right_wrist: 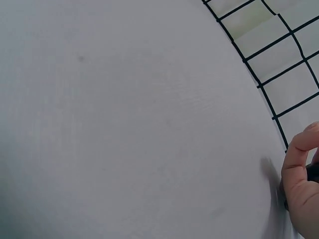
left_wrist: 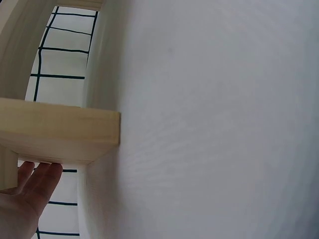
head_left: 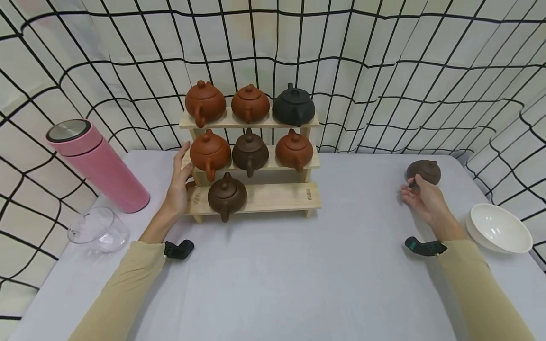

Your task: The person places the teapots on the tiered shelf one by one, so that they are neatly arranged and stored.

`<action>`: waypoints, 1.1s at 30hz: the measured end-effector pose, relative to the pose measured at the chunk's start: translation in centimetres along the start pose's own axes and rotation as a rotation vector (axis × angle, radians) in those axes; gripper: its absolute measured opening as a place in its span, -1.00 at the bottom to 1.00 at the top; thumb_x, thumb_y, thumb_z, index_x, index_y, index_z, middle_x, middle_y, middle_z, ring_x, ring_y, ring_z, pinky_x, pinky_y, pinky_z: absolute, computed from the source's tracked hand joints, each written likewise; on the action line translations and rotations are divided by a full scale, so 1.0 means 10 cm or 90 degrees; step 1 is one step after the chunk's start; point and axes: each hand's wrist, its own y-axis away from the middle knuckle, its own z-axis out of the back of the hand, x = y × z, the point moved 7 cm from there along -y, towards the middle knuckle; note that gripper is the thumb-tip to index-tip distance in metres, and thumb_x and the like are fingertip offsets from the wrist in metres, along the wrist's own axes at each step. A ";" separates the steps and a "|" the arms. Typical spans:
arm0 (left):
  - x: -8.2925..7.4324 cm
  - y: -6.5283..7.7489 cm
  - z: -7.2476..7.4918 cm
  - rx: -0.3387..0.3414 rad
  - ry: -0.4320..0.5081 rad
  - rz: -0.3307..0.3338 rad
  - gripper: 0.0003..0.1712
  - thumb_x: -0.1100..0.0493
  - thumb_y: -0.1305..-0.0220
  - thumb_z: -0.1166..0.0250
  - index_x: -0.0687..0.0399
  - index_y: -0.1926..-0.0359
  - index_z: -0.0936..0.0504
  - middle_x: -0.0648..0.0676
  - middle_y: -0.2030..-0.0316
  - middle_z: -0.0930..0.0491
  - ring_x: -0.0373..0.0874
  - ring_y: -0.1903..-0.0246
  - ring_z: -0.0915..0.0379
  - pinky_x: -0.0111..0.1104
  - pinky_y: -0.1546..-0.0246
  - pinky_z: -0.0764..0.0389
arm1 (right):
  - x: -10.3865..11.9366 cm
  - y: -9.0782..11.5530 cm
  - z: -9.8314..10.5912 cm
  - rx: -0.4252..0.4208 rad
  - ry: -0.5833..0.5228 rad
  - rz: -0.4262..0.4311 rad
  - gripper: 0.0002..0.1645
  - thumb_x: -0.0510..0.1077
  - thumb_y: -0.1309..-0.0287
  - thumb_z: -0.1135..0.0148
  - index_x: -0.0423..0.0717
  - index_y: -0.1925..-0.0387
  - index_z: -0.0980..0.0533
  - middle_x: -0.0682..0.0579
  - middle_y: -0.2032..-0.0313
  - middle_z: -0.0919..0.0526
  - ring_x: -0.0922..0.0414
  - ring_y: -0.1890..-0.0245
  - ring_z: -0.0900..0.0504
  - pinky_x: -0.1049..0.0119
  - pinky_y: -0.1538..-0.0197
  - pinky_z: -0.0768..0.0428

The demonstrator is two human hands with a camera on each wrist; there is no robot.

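Note:
A three-tier wooden display stand holds several small clay teapots. My left hand grips the stand's left side, fingers along its outer edge; in the left wrist view, the fingers lie against the wood of a shelf end. Far to the right, a small dark brown teapot is held by its handle, pinched between thumb and fingers of my right hand. In the right wrist view that hand shows only at the edge, its fingers curled, with a dark bit of the teapot behind.
A pink thermos and a clear glass cup stand at the left. Right of my right hand is a white bowl. A black wire grid encloses the back and sides of the white table.

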 end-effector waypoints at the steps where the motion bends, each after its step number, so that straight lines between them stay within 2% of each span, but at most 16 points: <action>1: 0.00 0.00 0.00 0.001 -0.001 -0.002 -0.26 -0.06 -0.59 0.34 -0.33 -0.70 0.24 -0.05 -0.65 0.18 0.07 -0.43 -0.02 0.07 -0.39 -0.07 | 0.00 0.01 0.00 0.007 -0.006 0.012 -0.66 0.06 -0.65 0.13 -0.15 -0.05 -0.25 0.02 0.12 -0.38 0.20 0.14 -0.43 0.39 0.10 -0.57; 3: 0.01 0.01 0.00 0.002 -0.005 -0.004 -0.27 -0.07 -0.59 0.35 -0.32 -0.70 0.24 -0.05 -0.65 0.19 0.08 -0.45 0.00 0.07 -0.39 -0.07 | -0.01 0.02 0.00 0.015 -0.014 0.035 -0.68 0.03 -0.65 0.11 -0.17 -0.04 -0.25 0.02 0.11 -0.34 0.20 0.14 -0.41 0.40 0.11 -0.56; 5: 0.01 0.01 0.00 0.002 -0.010 -0.004 -0.27 -0.07 -0.60 0.36 -0.32 -0.70 0.24 -0.04 -0.65 0.18 0.10 -0.45 0.00 0.06 -0.38 -0.08 | -0.02 0.03 0.00 0.020 0.007 0.056 -0.69 0.02 -0.65 0.10 -0.17 0.00 -0.29 0.04 0.12 -0.35 0.21 0.16 -0.41 0.41 0.13 -0.56; 10: 0.02 0.01 0.00 0.004 -0.012 -0.001 -0.27 -0.08 -0.60 0.36 -0.33 -0.70 0.25 -0.03 -0.65 0.18 0.11 -0.44 -0.01 0.04 -0.38 -0.09 | 0.02 0.10 -0.14 0.044 0.134 0.124 -0.65 0.07 -0.64 0.06 -0.13 0.11 -0.44 0.08 0.18 -0.45 0.25 0.22 -0.47 0.45 0.19 -0.57; 15: 0.02 -0.01 0.00 0.002 -0.010 0.000 -0.26 -0.09 -0.59 0.33 -0.35 -0.70 0.24 -0.06 -0.65 0.18 0.04 -0.42 -0.03 0.03 -0.37 -0.09 | 0.17 0.28 -0.56 0.112 0.202 0.217 -0.62 0.07 -0.62 0.00 -0.21 0.11 -0.42 0.05 0.24 -0.45 0.21 0.33 -0.45 0.41 0.34 -0.49; 18: 0.01 0.00 0.00 0.002 -0.007 0.002 -0.26 -0.08 -0.59 0.33 -0.35 -0.70 0.24 -0.05 -0.65 0.16 0.02 -0.39 -0.06 0.02 -0.36 -0.11 | 0.25 0.46 -0.85 0.146 0.234 0.247 -0.62 0.06 -0.60 -0.05 -0.22 0.13 -0.42 0.03 0.29 -0.46 0.20 0.37 -0.43 0.41 0.40 -0.44; 23: 0.01 0.00 0.00 0.002 0.011 -0.004 -0.26 -0.07 -0.59 0.32 -0.32 -0.70 0.22 -0.03 -0.63 0.12 0.04 -0.38 -0.08 -0.06 -0.34 -0.14 | 0.32 0.85 -1.36 0.209 0.261 0.259 -0.64 0.04 -0.60 -0.08 -0.21 0.17 -0.45 0.00 0.32 -0.45 0.19 0.43 -0.40 0.40 0.44 -0.39; 26: 0.02 0.00 0.00 0.001 0.016 -0.009 -0.26 -0.07 -0.58 0.31 -0.31 -0.70 0.21 -0.02 -0.63 0.12 0.07 -0.39 -0.06 -0.06 -0.34 -0.14 | 0.34 1.09 -1.63 0.252 0.273 0.270 -0.64 0.02 -0.62 -0.04 -0.21 0.20 -0.44 -0.01 0.34 -0.43 0.17 0.49 -0.35 0.31 0.49 -0.28; 29: 0.02 -0.01 0.00 0.001 0.008 -0.010 -0.26 -0.07 -0.58 0.31 -0.32 -0.70 0.21 -0.03 -0.63 0.14 0.08 -0.41 -0.04 -0.04 -0.35 -0.13 | 0.31 1.30 -1.85 0.293 0.287 0.277 -0.63 0.00 -0.65 0.01 -0.21 0.23 -0.43 -0.02 0.36 -0.41 0.13 0.53 -0.30 0.20 0.49 -0.17; 33: 0.02 -0.02 -0.01 0.001 0.002 -0.010 -0.26 -0.08 -0.58 0.32 -0.33 -0.70 0.21 -0.04 -0.64 0.16 0.09 -0.43 -0.02 -0.01 -0.37 -0.10 | 0.21 1.52 -2.08 0.360 0.314 0.275 -0.63 -0.04 -0.68 0.09 -0.22 0.23 -0.41 -0.03 0.37 -0.39 0.10 0.53 -0.28 0.21 0.55 -0.20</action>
